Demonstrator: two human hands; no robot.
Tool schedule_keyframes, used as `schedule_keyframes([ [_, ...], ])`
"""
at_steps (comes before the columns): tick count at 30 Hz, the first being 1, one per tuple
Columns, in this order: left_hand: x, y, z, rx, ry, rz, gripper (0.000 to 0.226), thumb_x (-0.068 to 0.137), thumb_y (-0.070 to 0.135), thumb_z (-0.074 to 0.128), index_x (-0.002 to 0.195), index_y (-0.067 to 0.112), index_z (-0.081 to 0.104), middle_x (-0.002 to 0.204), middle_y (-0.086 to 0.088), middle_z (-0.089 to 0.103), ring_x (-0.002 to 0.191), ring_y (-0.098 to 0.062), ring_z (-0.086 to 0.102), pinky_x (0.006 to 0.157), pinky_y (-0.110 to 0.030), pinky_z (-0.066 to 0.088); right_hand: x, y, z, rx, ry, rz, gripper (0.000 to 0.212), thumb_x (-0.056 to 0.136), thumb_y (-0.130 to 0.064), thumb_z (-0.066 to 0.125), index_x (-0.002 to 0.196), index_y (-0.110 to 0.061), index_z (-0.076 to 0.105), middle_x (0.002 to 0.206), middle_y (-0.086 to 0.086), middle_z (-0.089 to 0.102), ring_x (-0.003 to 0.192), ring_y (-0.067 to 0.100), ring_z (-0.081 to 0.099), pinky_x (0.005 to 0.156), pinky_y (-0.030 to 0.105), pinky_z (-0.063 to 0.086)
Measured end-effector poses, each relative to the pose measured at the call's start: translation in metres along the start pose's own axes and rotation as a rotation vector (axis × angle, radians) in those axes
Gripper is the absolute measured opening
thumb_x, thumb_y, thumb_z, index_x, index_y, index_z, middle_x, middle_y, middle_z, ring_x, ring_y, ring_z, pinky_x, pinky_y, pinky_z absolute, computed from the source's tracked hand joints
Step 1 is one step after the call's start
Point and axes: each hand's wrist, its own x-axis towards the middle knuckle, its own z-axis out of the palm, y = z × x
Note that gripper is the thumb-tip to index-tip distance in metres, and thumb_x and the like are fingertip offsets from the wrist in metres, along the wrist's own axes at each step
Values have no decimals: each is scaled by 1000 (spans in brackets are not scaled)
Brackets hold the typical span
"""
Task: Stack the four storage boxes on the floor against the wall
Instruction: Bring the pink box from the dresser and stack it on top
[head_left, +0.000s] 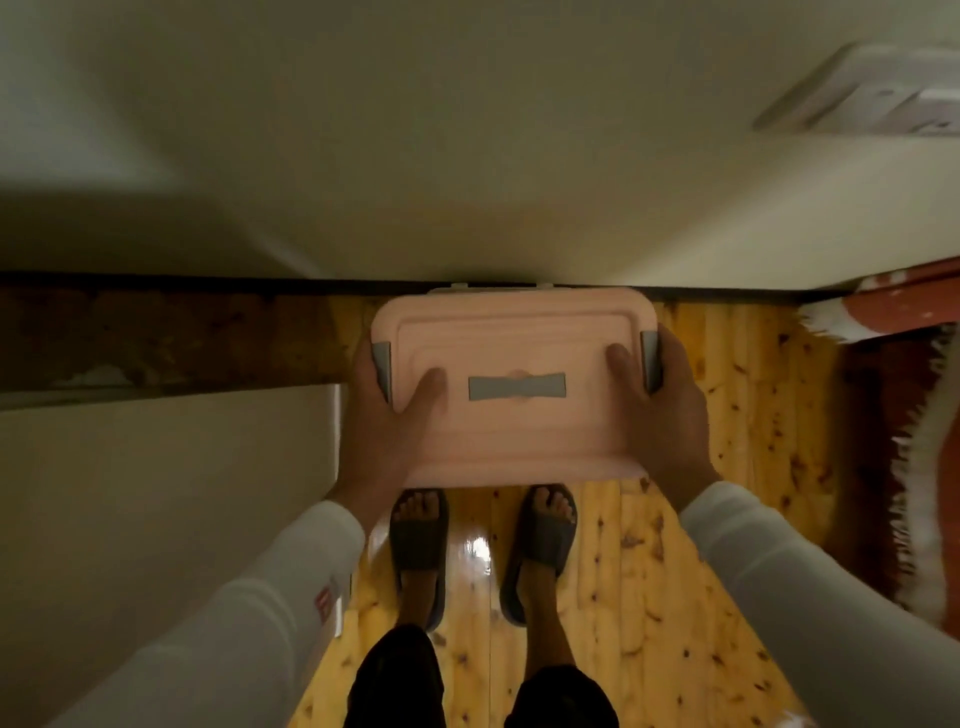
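Head view is showing the person standing close to the wall (467, 156), looking straight down and gripping a pink storage box (511, 436) by its two short ends. The left hand (387, 415) is wrapping round the left end with its thumb lying on the lid beside a grey clasp (383, 366), and the right hand (670, 410) is doing the same at the other end. The box is lying level, its far edge just beside the wall, above the wooden floor (727, 415) and in front of the person's slippered feet (418, 530). Two pale tabs (458, 285) are peeking out past that far edge, hinting at something beneath. The lid is hiding whatever lies below, though, so I cannot tell how many boxes are already stacked, or whether this one is resting or hanging in the air. No other box is showing elsewhere. I am judging that one box is being placed, with letting go yet to come.
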Motion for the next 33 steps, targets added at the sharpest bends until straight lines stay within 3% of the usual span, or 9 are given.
schedule_keyframes([
  [5,32,0,13,25,-1,27,75,91,36,66,152,31,25,140,9,48,119,-8,49,83,-12,39,31,12,15,-26,11,-29,50,93,-52,51,133,-23,46,107,-9,58,87,7,57,67,15,43],
  [7,40,-1,17,33,4,34,75,90,37,66,153,30,24,143,6,49,121,-10,50,89,-20,41,39,16,21,-13,2,-23,50,93,-52,51,133,-22,45,110,-6,59,91,11,58,72,20,47],
  [10,48,-1,21,42,15,61,79,91,36,66,155,28,20,149,3,44,130,-14,46,101,-31,40,50,21,26,-17,12,-25,51,94,-50,51,134,-20,45,107,-9,58,85,2,57,70,14,44],
  [13,53,2,24,50,32,81,80,91,36,66,155,27,18,148,6,42,126,-8,43,95,-25,39,58,21,28,-40,32,-32,48,94,-50,51,132,-20,46,100,-13,57,77,-10,53,61,3,38],
  [19,60,6,24,50,47,79,79,90,35,66,154,27,19,139,12,42,121,-8,43,95,-27,38,66,17,31,-45,30,-31,50,93,-53,50,133,-23,46,104,-12,57,83,5,55,68,16,42],
  [23,64,7,23,73,38,88,81,91,36,66,154,27,17,146,7,41,126,-11,42,98,-28,37,68,14,32,-54,41,-31,47,93,-51,49,131,-24,47,98,-19,55,76,-5,52,59,-1,34],
  [26,67,7,21,77,45,91,82,91,36,66,156,25,16,152,2,38,133,-16,42,101,-28,36,68,12,33,-57,42,-27,43,93,-50,49,128,-25,48,95,-20,54,75,-13,50,59,1,33],
  [31,68,6,21,85,48,91,85,90,39,66,156,25,15,154,1,36,135,-16,40,105,-32,37,69,10,35,-52,41,-37,44,93,-50,49,130,-26,47,104,-13,57,86,6,54,68,13,37],
  [33,69,5,22,84,57,96,85,90,39,66,156,25,15,153,1,37,131,-13,41,103,-30,36,71,9,35,-61,33,-39,44,93,-51,47,130,-26,46,103,-14,56,83,2,54,66,11,35],
])
